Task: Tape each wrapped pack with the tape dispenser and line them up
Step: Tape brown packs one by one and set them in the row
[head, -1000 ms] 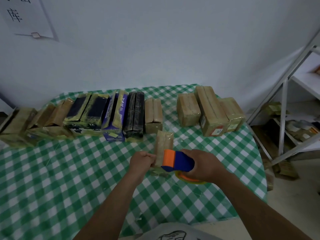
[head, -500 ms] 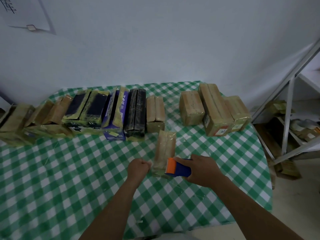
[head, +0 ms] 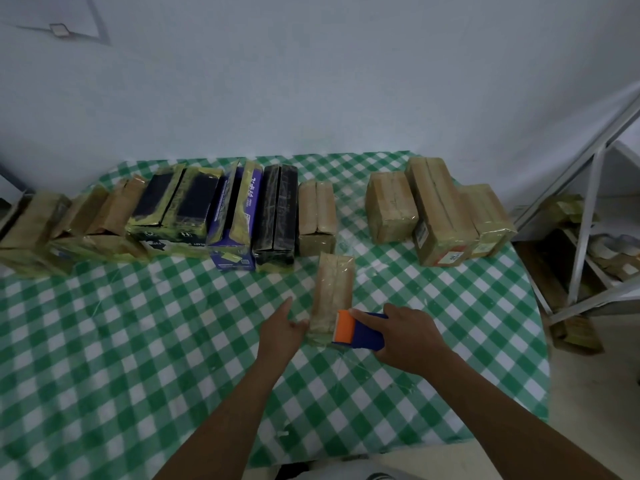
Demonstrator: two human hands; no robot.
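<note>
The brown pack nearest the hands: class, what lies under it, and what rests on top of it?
The brown pack lies on the green checked tablecloth. The orange-and-blue tape dispenser, held by the right hand, presses on its near end. The cloth directly beneath is covered.

A green-and-white checked cloth (head: 138,358) covers the surface. Behind it rises a pale blue wall (head: 311,81) with a paper sheet (head: 52,15) pinned at upper left. A grey metal shelf rack (head: 588,209) stands at right.

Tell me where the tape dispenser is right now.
In the head view, the tape dispenser sits right of centre in the right hand, its orange end against the near end of the tan pack on the checked tablecloth.
</note>
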